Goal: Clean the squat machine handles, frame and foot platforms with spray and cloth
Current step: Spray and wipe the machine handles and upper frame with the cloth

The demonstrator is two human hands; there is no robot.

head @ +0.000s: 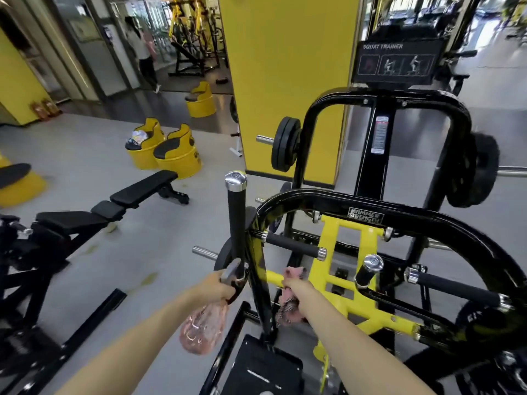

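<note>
The left hand (221, 285) is wrapped round the trigger head of the spray bottle (204, 329), and the bottle hangs below the fist, just beside the tall upright handle (237, 220). It is pink, see-through plastic. It looks light, and the neck is the sensible place to hold it, with a finger free for the trigger.

On the other side, the right hand (296, 292) is closed on a bunched pink cloth (286, 315), right up against the black frame post. The cloth is soft and limp, with a frayed end dangling, so it is probably best kept wadded in the palm to bear on the tube.

The squat machine is dead ahead and fills the right of the view. Its glossy black frame (399, 220) curves across, with a yellow inner frame (342, 246) behind it. That paint should be slick and wipe fast. The matte grips (293, 245) have chrome caps and will likely drag on the cloth. A black foot platform (262, 366) sits low, between the forearms.
</note>
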